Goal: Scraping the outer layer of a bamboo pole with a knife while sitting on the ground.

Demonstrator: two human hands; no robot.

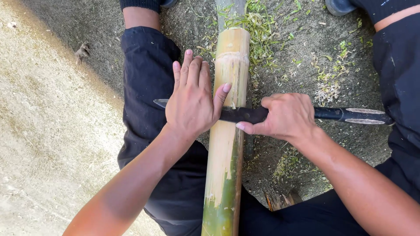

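Observation:
A thick bamboo pole (227, 144) runs from the bottom of the view up the middle, pale and scraped along most of its length, still green near the bottom. A dark long blade (238, 114) lies crosswise over the pole. My left hand (190, 98) presses flat on the blade's far end, fingers together, thumb against the pole. My right hand (286, 118) is closed around the blade's dark handle (350, 115) just right of the pole.
My legs in dark trousers (146, 87) lie on both sides of the pole on bare ground. Green and pale bamboo shavings (262, 35) are scattered ahead. A lighter sandy strip (48, 131) runs along the left. A dark shoe (339, 6) shows at the top right.

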